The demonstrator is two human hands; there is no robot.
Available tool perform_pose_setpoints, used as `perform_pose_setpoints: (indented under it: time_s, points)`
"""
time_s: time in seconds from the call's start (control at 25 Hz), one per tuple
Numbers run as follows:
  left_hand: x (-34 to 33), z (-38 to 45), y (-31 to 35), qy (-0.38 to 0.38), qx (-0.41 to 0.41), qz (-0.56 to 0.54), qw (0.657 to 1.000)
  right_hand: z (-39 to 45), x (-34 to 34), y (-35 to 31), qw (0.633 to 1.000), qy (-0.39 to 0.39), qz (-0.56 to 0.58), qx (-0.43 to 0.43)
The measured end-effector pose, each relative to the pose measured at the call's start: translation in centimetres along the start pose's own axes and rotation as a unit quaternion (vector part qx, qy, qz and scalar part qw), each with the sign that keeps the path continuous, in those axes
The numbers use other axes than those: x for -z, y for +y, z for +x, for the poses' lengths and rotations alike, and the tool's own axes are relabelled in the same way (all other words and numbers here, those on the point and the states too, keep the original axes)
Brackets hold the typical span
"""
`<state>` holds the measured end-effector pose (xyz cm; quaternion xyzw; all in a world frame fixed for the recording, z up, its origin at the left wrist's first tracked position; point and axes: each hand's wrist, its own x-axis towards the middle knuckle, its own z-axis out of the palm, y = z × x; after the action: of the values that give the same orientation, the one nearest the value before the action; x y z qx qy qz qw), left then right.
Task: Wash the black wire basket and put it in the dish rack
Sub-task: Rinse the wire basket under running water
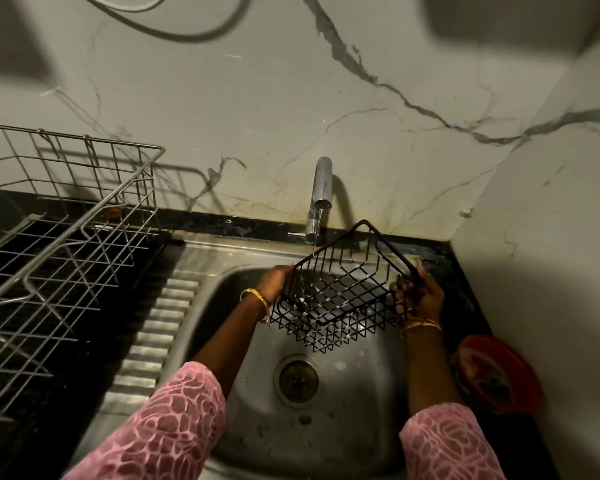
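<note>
No readable text, label, brand, number or sign shows anywhere in the head view.

Black counter [66, 341]: dish rack [59, 216] left, red bowl [499, 372] right, sink [187, 306] inset.

black wire basket [340, 289]: tilted, above sink basin, under thin tap stream; dish rack [59, 230]: silver wire, on left counter
</note>
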<state>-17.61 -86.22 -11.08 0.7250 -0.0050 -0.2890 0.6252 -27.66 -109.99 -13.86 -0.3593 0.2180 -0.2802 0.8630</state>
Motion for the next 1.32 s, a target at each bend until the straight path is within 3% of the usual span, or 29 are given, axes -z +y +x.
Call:
perform_pose_setpoints:
  time_s: [0.12,0.24,0.4,0.52,0.68,0.8,0.88,1.0,1.12,1.24,1.32]
  points:
    - [-1.1,0.0,1.6,-0.058,-0.062,0.069,0.994,0.0,-2.5,-0.7,0.997,-0.046,-0.059,-0.033]
    - [-0.4,-0.3,3.6,-0.073,-0.103,0.053,0.991,0.3,-6.0,-0.3,0.980,-0.094,-0.147,-0.095]
    - [2.9,-0.2,4.9,-0.126,-0.056,0.119,0.983,0.8,-9.2,0.9,0.935,-0.156,-0.297,-0.118]
    - [4.5,-1.4,5.7,-0.182,0.021,0.177,0.967,0.4,-12.1,2.2,0.915,-0.192,-0.330,-0.129]
    - [4.7,-2.1,5.4,-0.099,0.015,0.118,0.988,0.0,-14.8,3.1,0.878,-0.204,-0.414,-0.126]
    - [4.4,-1.8,4.0,-0.032,0.006,0.091,0.995,-0.4,-16.3,2.8,0.803,-0.240,-0.541,-0.075]
    - [4.4,-1.3,3.2,-0.010,0.014,0.072,0.997,-0.9,-17.4,2.2,0.812,-0.232,-0.532,-0.055]
    - [4.0,-0.8,2.6,-0.011,0.042,0.023,0.999,-2.4,-18.4,-0.3,0.844,-0.222,-0.463,-0.153]
    - [4.0,-0.2,2.5,-0.032,0.085,0.003,0.996,-3.3,-18.6,-2.4,0.831,-0.224,-0.462,-0.213]
    - [3.8,0.4,2.2,-0.056,0.116,0.013,0.992,-3.4,-18.2,-3.4,0.802,-0.213,-0.526,-0.186]
    - [3.5,0.5,2.2,-0.062,0.122,-0.010,0.991,-2.8,-16.7,-3.8,0.825,-0.148,-0.534,-0.113]
